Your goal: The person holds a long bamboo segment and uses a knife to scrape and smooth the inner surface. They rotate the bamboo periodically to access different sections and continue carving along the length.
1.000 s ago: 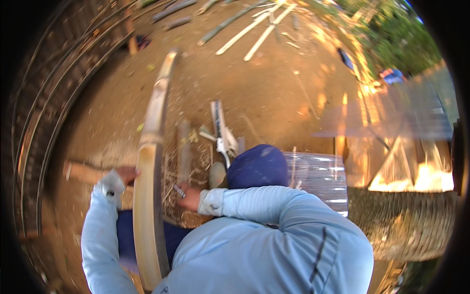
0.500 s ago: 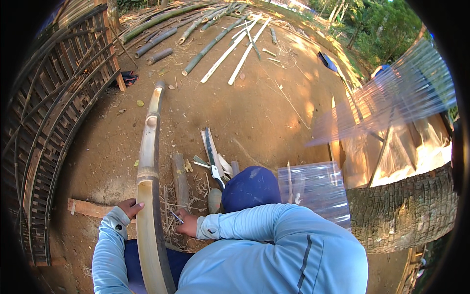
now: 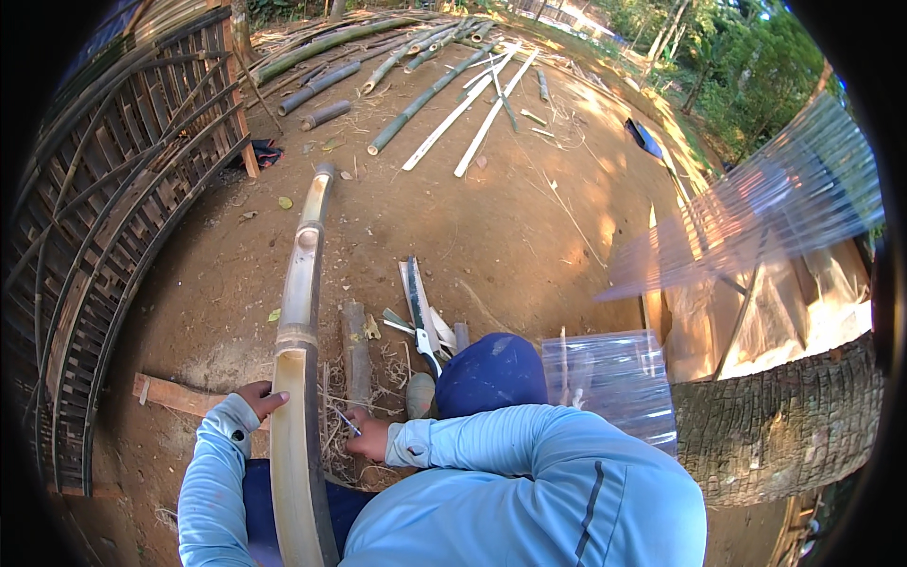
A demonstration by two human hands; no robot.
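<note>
A long split bamboo pole (image 3: 300, 293), hollow side up with node walls inside, stretches away from my lap over the ground. My left hand (image 3: 260, 401) grips its left edge, thumb at the rim. On the other side, close to the pole's right edge, my right hand (image 3: 368, 438) is closed around a slim pen-like thing (image 3: 349, 422) with a pale shaft; its kind is too small to make out. A short bamboo log (image 3: 357, 354) lies just beyond that hand, among thin shavings (image 3: 385, 365).
A saw-like tool (image 3: 424, 337) with a white and dark handle lies near my right knee (image 3: 493, 375). A slatted bamboo panel (image 3: 123, 208) stands left. Bamboo poles (image 3: 425, 101) and pale strips (image 3: 495, 113) lie ahead. A thick trunk (image 3: 775, 425) and clear corrugated sheets (image 3: 756, 198) are right.
The view has shifted a little, so the scene sits slightly lower and farther right. Both hands keep their places at the split bamboo pole, with no clear change in grip.
</note>
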